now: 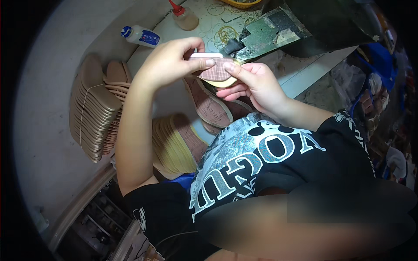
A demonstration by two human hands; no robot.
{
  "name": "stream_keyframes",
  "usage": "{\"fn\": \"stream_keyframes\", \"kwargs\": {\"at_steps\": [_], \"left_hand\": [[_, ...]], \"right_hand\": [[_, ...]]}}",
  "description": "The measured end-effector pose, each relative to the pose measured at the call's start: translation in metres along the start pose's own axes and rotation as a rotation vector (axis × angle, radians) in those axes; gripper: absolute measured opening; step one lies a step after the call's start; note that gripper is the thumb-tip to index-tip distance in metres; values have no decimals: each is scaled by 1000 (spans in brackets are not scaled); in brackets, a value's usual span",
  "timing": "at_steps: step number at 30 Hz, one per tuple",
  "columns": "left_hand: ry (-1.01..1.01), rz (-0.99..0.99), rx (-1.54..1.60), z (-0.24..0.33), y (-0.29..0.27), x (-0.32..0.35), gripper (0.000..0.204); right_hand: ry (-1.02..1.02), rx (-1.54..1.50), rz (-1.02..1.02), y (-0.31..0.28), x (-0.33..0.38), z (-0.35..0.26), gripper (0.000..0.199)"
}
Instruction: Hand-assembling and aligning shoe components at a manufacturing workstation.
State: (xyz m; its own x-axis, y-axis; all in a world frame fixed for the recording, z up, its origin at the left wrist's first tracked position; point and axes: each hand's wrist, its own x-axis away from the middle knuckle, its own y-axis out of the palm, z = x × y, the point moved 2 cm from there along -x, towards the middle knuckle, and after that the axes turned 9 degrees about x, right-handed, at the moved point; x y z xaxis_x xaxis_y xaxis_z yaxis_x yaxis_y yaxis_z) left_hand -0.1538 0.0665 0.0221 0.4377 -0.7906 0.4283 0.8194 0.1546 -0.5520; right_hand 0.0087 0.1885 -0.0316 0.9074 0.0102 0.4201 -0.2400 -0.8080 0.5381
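Between my two hands is a shoe insole, its top reddish-brown and streaked, with a cream-yellow rim. My left hand grips one side, thumb pressed on the top face. From the other side my right hand pinches it, thumb above and fingers curled below. A white strip shows along the insole's far edge; I cannot tell whether it is attached. Below my hands lie more reddish-brown insoles close to my body. To their left stands a stack of yellow-edged insoles.
Left of my forearm leans a bundle of beige soles tied with a band. On the white table stand a red-tipped bottle and a lying white bottle. Loose rubber bands lie near a worn green metal machine. A yellow basket is behind.
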Motion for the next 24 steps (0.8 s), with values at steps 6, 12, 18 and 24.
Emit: {"fn": "stream_keyframes", "kwargs": {"at_steps": [6, 12, 18, 24], "left_hand": [[-95, 80, 111, 0, 21, 16, 36], [-133, 126, 227, -3, 32, 24, 34], [-193, 135, 348, 3, 39, 29, 31], [-298, 255, 411, 10, 51, 33, 35]], "right_hand": [[14, 31, -42, -3, -2, -5, 36], [-14, 75, -66, -5, -4, -5, 37], [-29, 165, -111, -6, -4, -9, 39], [-34, 176, -90, -6, -7, -12, 33]]}}
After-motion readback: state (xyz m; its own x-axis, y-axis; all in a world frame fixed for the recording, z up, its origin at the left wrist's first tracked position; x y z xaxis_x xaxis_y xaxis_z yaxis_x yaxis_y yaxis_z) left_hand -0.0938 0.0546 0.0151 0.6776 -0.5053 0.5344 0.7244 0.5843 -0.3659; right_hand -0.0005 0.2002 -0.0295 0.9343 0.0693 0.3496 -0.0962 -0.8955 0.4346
